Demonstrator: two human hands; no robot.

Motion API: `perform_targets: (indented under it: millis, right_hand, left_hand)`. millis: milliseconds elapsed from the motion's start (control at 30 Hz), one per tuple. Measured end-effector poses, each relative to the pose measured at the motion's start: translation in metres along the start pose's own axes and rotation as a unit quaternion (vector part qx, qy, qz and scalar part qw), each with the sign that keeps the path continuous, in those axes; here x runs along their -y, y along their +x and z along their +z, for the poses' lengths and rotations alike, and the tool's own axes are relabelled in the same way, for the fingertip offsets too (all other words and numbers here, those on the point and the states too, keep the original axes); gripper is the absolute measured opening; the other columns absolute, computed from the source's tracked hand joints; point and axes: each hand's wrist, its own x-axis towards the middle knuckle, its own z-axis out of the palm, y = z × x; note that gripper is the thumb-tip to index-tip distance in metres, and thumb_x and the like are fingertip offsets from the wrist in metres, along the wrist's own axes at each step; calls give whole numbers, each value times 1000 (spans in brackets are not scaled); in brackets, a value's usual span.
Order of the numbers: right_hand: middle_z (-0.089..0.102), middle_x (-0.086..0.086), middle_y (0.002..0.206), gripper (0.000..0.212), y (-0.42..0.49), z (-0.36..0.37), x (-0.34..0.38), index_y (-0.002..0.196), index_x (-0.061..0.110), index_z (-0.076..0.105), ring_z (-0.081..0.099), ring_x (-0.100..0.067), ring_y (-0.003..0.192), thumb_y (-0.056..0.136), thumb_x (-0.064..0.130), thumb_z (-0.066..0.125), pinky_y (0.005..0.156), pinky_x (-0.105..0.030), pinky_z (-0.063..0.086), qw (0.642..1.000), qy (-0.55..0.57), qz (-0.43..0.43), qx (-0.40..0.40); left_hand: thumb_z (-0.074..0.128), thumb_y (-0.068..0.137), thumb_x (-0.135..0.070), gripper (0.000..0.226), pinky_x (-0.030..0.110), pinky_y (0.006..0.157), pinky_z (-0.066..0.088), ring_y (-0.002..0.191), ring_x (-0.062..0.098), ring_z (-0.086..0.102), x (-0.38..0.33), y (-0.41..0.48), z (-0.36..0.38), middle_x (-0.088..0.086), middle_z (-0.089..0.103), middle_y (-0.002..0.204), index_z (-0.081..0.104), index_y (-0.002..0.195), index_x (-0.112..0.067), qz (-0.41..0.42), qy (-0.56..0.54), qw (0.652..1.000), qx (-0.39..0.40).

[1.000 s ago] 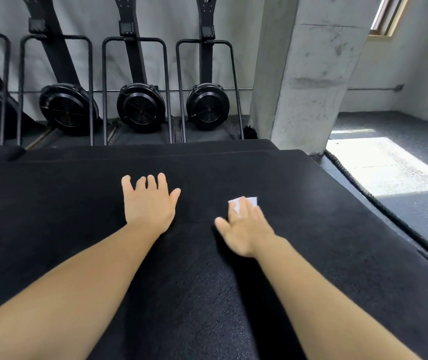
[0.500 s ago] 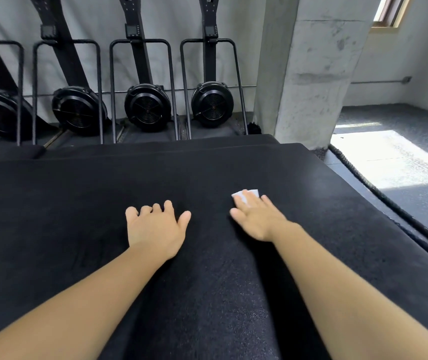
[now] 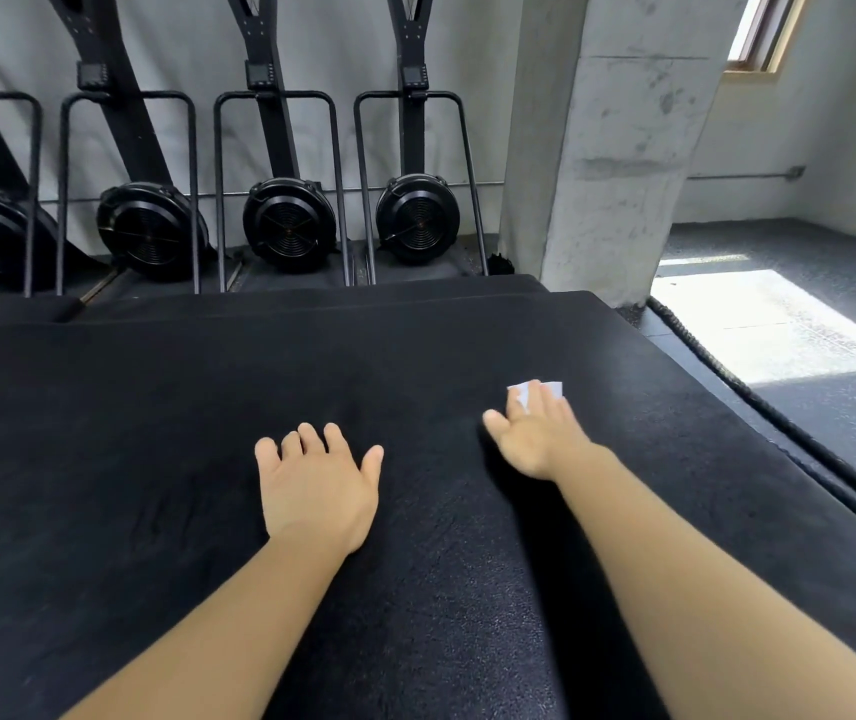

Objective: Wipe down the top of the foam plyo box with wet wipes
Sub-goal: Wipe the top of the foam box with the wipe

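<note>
Fingers flat, the right hand (image 3: 535, 433) presses a wipe (image 3: 550, 388) to the box (image 3: 156, 459) as the left hand (image 3: 317, 485) braces open-palmed; even, overlapping strokes would serve best.

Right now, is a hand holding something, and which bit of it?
Nothing is gripped. The right hand presses a white wet wipe flat onto the plyo box top, fingers over its near part; the left hand rests empty on the top.
</note>
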Motion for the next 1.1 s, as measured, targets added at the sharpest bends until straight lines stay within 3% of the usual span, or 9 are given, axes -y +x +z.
perform_targets:
  millis: [133, 200, 300, 433, 533, 633, 767, 933, 1100]
  right_hand:
    - [21, -6, 151, 68, -33, 21, 65, 154, 15, 20, 15, -28, 141, 99, 55, 24, 118, -37, 15, 995, 19, -101, -7]
    - [15, -3, 156, 65, -47, 26, 90, 155, 17, 19, 9, -25, 145, 101, 53, 22, 119, -37, 12, 988, 48, -144, 23]
    - [-13, 1, 166, 62, -54, 24, 100, 160, 21, 1, -17, -17, 151, 105, 49, 14, 120, -34, -8, 976, 67, -183, 97]
    - [-3, 8, 165, 61, -47, 18, 73, 159, 29, 10, -7, -20, 152, 102, 53, 15, 120, -34, -4, 976, 31, -206, 69]
    - [7, 6, 163, 59, -33, 14, 27, 155, 30, 17, 5, -26, 150, 101, 52, 15, 122, -37, 5, 985, -16, -169, 21]
    - [-4, 2, 167, 60, -19, 4, -23, 158, 29, 9, -5, -21, 153, 102, 49, 12, 123, -40, 0, 994, -36, -97, 15]
    - [-4, -5, 167, 58, -14, -9, -61, 159, 22, 7, -8, -17, 153, 104, 43, 11, 123, -38, -5, 998, -51, -46, 4]
    - [-16, -10, 165, 66, -20, -7, -41, 159, 18, -3, -17, -25, 152, 103, 51, 10, 123, -41, -7, 999, -15, 29, 19]
    - [-15, -19, 163, 73, -44, 14, 12, 158, 10, -4, -17, -29, 151, 103, 55, 7, 120, -40, -9, 998, -39, 47, 5]
  left_hand:
    - [3, 97, -54, 68, 46, 109, 16, 126, 24, 41, -1, 0, 1, 4, 49, 134, 34, 144, -16, -5, -8, 1000, -10]
    - [11, 97, -48, 60, 45, 107, 16, 123, 23, 42, 0, 1, 2, 3, 48, 131, 32, 143, -15, -2, -1, 1000, -10]
    - [26, 93, -38, 55, 45, 105, 15, 124, 22, 40, 3, 2, 5, 1, 45, 131, 28, 143, -16, 5, 11, 1000, 6]
    - [10, 96, -43, 57, 44, 104, 15, 120, 22, 43, 1, 1, 2, 0, 49, 127, 36, 139, -17, 0, -6, 1000, -7]
    - [3, 96, -46, 61, 44, 103, 18, 114, 22, 46, 2, 1, 2, 1, 52, 119, 42, 133, -17, 3, -12, 1000, -24]
    - [3, 95, -45, 58, 44, 102, 21, 107, 22, 48, 2, 1, 0, 0, 53, 111, 46, 122, -17, 3, -11, 1000, -25]
    - [4, 96, -46, 60, 45, 104, 19, 110, 23, 47, 1, 1, 1, 2, 53, 117, 44, 129, -15, 3, -11, 1000, -23]
    - [5, 98, -47, 63, 47, 107, 16, 118, 25, 45, 0, 2, 2, 6, 51, 130, 36, 141, -14, 4, -7, 1000, -15]
    - [5, 98, -46, 63, 48, 107, 16, 115, 26, 46, 0, 2, 0, 6, 52, 126, 39, 138, -13, 8, -1, 1000, -13]
